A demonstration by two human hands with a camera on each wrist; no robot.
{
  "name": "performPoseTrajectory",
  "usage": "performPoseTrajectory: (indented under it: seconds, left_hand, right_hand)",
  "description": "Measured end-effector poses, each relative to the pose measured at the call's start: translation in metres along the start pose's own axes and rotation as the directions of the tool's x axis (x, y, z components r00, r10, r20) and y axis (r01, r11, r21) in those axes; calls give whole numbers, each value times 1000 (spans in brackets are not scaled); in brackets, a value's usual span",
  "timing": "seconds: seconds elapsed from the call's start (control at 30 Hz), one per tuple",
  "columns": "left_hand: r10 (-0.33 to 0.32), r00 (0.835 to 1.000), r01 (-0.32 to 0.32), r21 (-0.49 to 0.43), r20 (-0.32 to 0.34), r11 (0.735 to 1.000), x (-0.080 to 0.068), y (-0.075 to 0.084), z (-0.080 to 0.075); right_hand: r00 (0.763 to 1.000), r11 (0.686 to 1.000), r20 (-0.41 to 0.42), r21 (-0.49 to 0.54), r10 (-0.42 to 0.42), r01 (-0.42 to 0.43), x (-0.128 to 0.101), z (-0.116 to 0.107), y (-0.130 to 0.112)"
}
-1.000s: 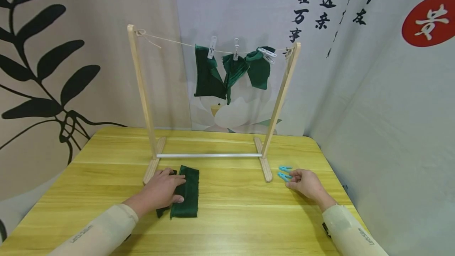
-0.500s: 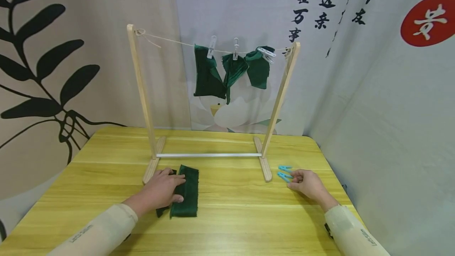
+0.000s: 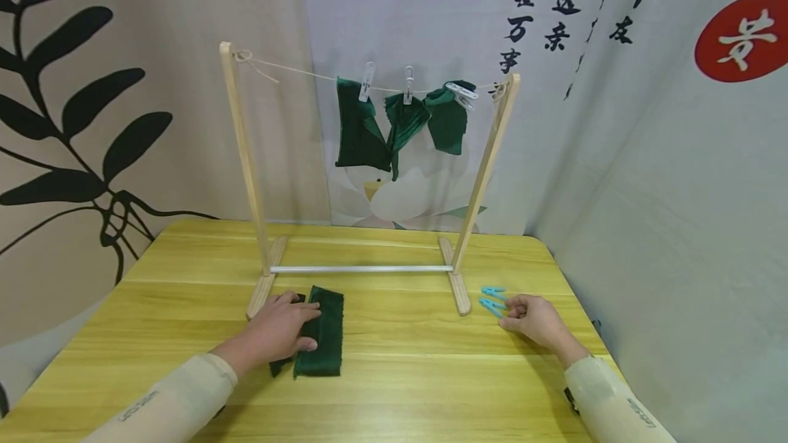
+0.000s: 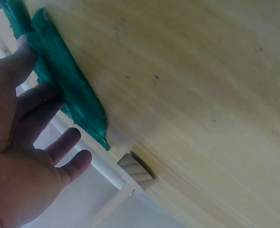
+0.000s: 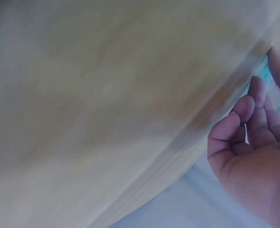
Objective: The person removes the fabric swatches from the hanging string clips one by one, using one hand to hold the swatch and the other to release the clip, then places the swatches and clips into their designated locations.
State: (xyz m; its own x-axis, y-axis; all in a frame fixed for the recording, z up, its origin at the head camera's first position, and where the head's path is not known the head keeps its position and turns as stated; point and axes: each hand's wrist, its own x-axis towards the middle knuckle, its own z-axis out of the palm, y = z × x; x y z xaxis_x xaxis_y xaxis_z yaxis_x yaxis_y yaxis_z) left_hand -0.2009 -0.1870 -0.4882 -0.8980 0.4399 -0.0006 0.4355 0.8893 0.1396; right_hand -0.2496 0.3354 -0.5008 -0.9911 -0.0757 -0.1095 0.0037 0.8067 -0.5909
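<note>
My left hand [image 3: 280,325] rests with its fingers spread over dark green cloth pieces on the table. One folded piece [image 3: 328,340] shows beside the fingers; a second piece [image 3: 281,366] is mostly hidden beneath the hand. In the left wrist view the fingertips lie against the green cloth [image 4: 78,90]. My right hand [image 3: 534,320] is at the right ends of two light blue clothespins, the farther clothespin [image 3: 492,291] and the nearer clothespin [image 3: 490,306]. The right wrist view shows the thumb apart from loosely bent fingers, with a bit of blue clothespin [image 5: 264,71] behind them.
A wooden rack [image 3: 247,163] stands at the back of the table [image 3: 400,395], with a string [image 3: 295,70] between its posts. Three green cloths hang there, including a left cloth [image 3: 360,132], held by white clothespins [image 3: 366,82]. A white bar [image 3: 363,269] joins the rack's feet.
My right hand has shifted slightly right and toward me, while the blue clothespins stay where they lie. The left hand and cloths look unmoved.
</note>
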Motion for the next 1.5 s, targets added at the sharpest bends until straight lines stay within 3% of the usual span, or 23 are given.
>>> performPoseTrajectory:
  seconds: [0.17, 0.27, 0.37, 0.47, 0.57, 0.63, 0.7, 0.8, 0.9, 1.13, 1.33, 1.4, 1.5]
  left_hand:
    - [-5, 1000, 5, -15, -9, 1000, 1, 0, -4]
    - [15, 998, -15, -7, -57, 1000, 4, -3, -13]
    - [43, 988, -43, 4, -147, 999, 11, -7, -34]
    - [20, 971, -26, -20, -239, 999, 21, -10, -75]
    - [-46, 942, 15, -96, -333, 995, 34, -7, -129]
    - [-74, 911, 18, -141, -407, 990, 42, -2, -163]
    - [-61, 869, -19, -155, -492, 988, 50, 3, -193]
    - [-13, 809, -73, -124, -587, 990, 61, 10, -227]
    - [19, 783, -101, -97, -622, 990, 73, 15, -250]
    - [-15, 796, -120, -182, -605, 976, 99, 23, -275]
    - [-91, 807, -145, -345, -583, 928, 118, 29, -277]
    - [-108, 798, -161, -382, -594, 910, 123, 32, -277]
    - [-145, 769, -170, -418, -622, 892, 129, 37, -275]
  right_hand:
    - [1000, 1000, 8, 9, -6, 6, 3, -6, -2]
    - [1000, 1000, 3, -13, -19, 19, 7, -19, -9]
    - [999, 999, -10, -40, -36, 35, 14, -40, -19]
    - [999, 997, -19, -64, -51, 50, 19, -64, -30]
    - [996, 994, -42, -83, -74, 70, 22, -87, -42]
    - [993, 993, -63, -78, -95, 91, 23, -100, -51]
    - [989, 991, -86, -74, -120, 113, 24, -111, -63]
    - [981, 986, -115, -71, -159, 152, 24, -124, -87]
    - [966, 976, -144, -69, -214, 206, 24, -134, -117]
    - [929, 943, -161, -45, -332, 329, 16, -149, -199]
    - [884, 895, -151, -30, -443, 444, 15, -152, -269]
    - [869, 880, -149, -20, -473, 475, 17, -152, -292]
    - [848, 857, -145, 0, -511, 516, 22, -151, -326]
